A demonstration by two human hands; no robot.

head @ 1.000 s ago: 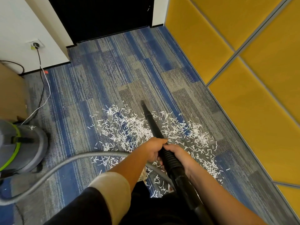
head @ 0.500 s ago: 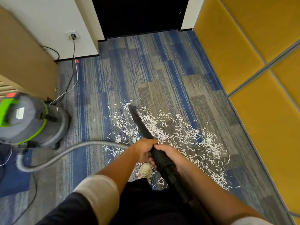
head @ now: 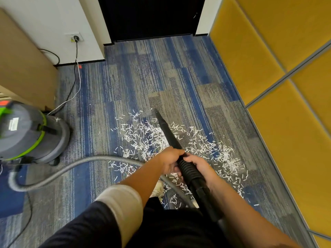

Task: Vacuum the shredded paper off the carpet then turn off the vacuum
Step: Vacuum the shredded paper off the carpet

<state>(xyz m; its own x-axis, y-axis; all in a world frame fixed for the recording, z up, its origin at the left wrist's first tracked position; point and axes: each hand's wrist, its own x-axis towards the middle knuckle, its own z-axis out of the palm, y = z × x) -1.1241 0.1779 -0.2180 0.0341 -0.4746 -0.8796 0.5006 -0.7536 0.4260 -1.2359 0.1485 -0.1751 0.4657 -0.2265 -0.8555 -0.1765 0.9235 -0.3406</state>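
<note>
Firmly, left hand (head: 169,159) and right hand (head: 201,168) fingers grip the wand (head: 168,134), tip bordering the shredded paper (head: 143,140).

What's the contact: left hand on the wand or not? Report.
Touching. The head view shows the left hand gripping the wand, fingers curled round it.

Both hands grip the vacuum wand over scattered paper.
The left hand (head: 169,159) and right hand (head: 200,167) hold the black wand (head: 167,131), nozzle amid shredded paper (head: 143,138) on the carpet (head: 125,86).
</note>
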